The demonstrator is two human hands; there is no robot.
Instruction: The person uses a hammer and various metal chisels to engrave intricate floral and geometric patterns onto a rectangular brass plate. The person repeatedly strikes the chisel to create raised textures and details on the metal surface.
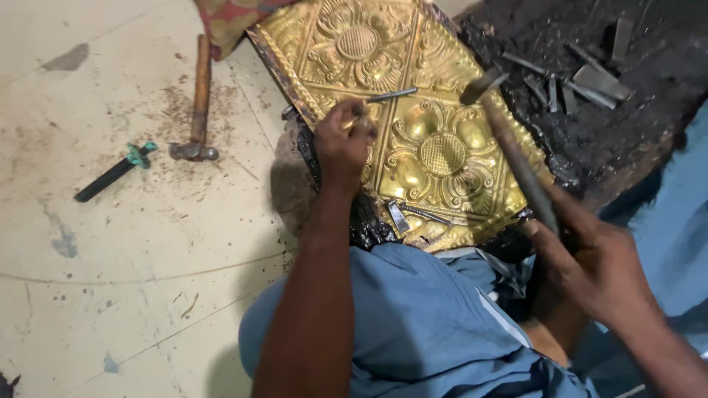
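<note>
A golden embossed metal panel (pixel 413 88) with flower patterns lies on a black pitch bed on the floor. My left hand (pixel 341 144) rests on the panel's left part and pinches a small metal punch (pixel 363 114) upright against it. My right hand (pixel 590 258) grips the handle of a hammer (pixel 516 158), whose head is raised above the panel's right side. Another punch (pixel 392 94) lies loose on the panel just beyond my left hand. Two more small tools (pixel 413 215) lie on the panel's near edge.
A second hammer (pixel 198 110) with a wooden handle lies on the pale floor to the left, next to a black tool with a green end (pixel 114 173). Several chisels (pixel 582 81) lie on the black surface at the upper right. My blue-clad knees fill the bottom.
</note>
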